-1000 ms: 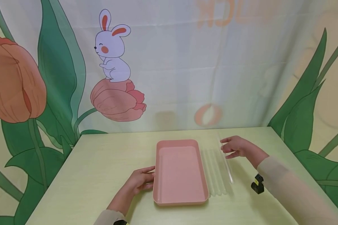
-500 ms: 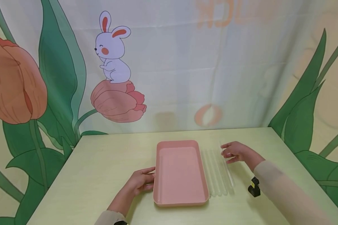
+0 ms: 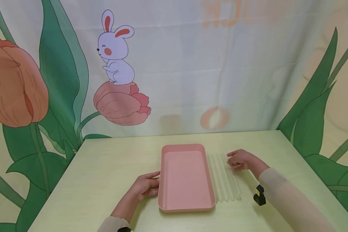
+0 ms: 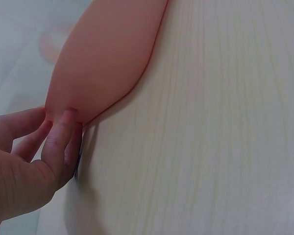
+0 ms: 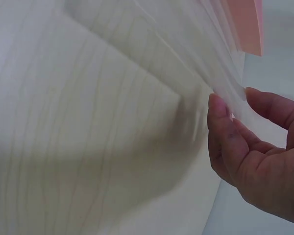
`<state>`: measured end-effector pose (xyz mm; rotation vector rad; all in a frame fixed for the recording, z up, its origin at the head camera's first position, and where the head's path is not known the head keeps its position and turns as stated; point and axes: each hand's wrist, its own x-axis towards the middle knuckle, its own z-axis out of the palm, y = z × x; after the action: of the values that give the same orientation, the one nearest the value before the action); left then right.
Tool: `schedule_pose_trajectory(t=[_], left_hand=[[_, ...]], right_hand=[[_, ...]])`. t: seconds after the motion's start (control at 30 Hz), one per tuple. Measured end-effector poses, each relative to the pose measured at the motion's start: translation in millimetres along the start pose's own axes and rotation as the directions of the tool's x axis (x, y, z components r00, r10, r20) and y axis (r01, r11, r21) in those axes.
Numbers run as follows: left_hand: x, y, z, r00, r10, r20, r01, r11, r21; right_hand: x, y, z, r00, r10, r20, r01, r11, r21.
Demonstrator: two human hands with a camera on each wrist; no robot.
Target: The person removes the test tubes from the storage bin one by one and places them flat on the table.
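A pink rectangular tray [image 3: 187, 180] lies on the table. My left hand [image 3: 146, 187] touches the tray's left wall with extended fingertips, and the left wrist view shows these fingers [image 4: 59, 142] against the outer wall. To the right of the tray, my right hand [image 3: 240, 160] pinches a clear test tube [image 3: 237, 186] between thumb and fingers near its far end. Several more clear test tubes [image 3: 221, 180] lie side by side between the tray and that tube. In the right wrist view the transparent tubes are faint and partly blurred.
The pale wood-grain table [image 3: 113, 167] ends at the back against a printed curtain [image 3: 174, 71] with a rabbit and tulips. A black device [image 3: 259, 195] is worn on the right wrist.
My right hand has come down and nearer with the pinched test tube, which now lies almost alongside the others. The left hand and the tray stay in place.
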<state>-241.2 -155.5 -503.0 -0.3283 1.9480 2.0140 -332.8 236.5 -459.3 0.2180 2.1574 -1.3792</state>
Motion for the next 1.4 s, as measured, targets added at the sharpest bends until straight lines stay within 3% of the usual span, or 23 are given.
schedule_pose_trajectory(t=[0.57, 1.4], left_hand=[[1.2, -3.9, -0.6, 1.0, 0.015, 0.014, -0.015, 1.0, 0.0], [-0.4, 0.5, 1.8, 1.0, 0.006, -0.008, -0.006, 1.0, 0.007]], right_hand=[[5.3, 13, 6, 1.0, 0.008, -0.018, -0.008, 1.0, 0.004], [7.5, 8, 9, 0.998, 0.027, -0.052, -0.027, 1.0, 0.01]])
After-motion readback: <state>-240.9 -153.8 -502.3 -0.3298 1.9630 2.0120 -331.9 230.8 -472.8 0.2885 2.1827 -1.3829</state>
